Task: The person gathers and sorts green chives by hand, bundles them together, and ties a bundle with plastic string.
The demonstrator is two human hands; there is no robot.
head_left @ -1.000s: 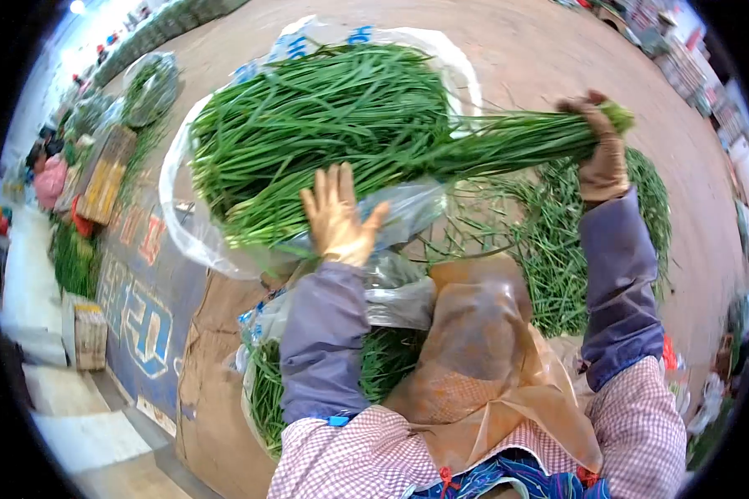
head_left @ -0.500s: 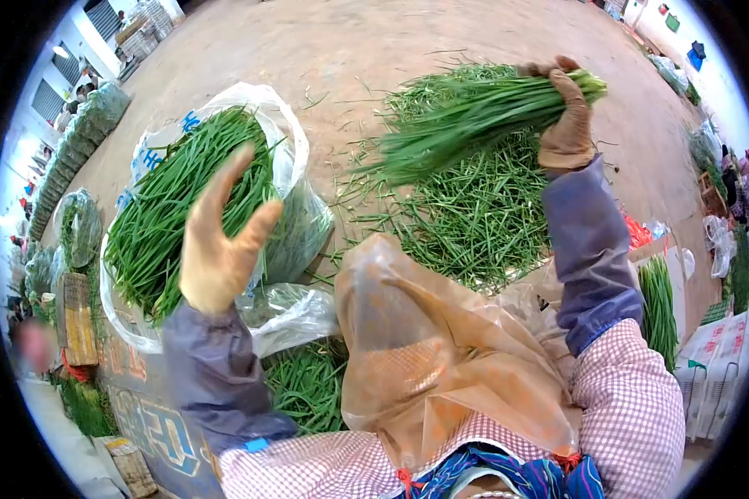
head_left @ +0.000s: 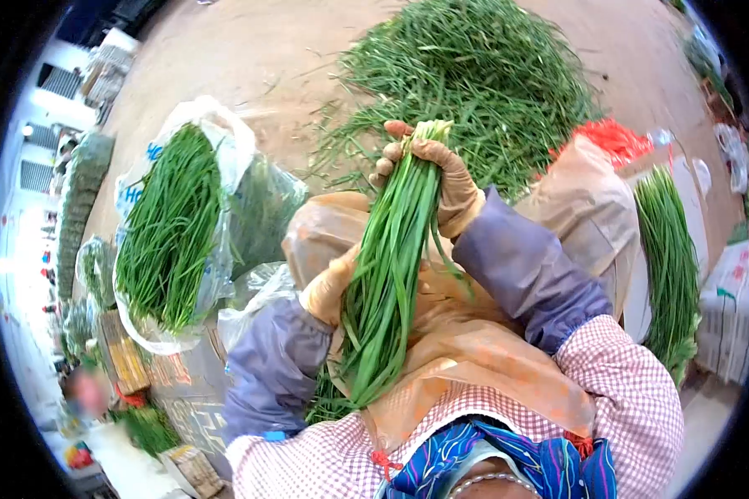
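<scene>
Tan, dusty floor [head_left: 266, 50] is stretching out beneath a scene viewed from the wearer's head, with pale walls curving along the left edge. Near the centre, over the wearer's lap, a long bunch of slender green leaves with pale stem ends [head_left: 395, 266] is slanting, its stem ends pointing away from the body and its leaf tips drooping toward it. The right hand, in a tan glove [head_left: 429, 170], is closing firmly around the bunch just below the stem ends. The left hand, in a yellowish glove [head_left: 330, 287], is resting against the side of the leaves; its fingers are partly hidden, so its grip cannot be told. Beneath, a translucent brown plastic apron [head_left: 474, 374] is covering the lap. Beyond the knees, a large loose heap of green leaves [head_left: 474, 83] is spreading over the floor. To the left, a clear plastic bag with a white rim [head_left: 240, 145] is standing open, holding more long greens [head_left: 171, 233]. To the right, another stack of long green leaves [head_left: 670, 274] is lying near crumpled red plastic [head_left: 612, 141].
</scene>
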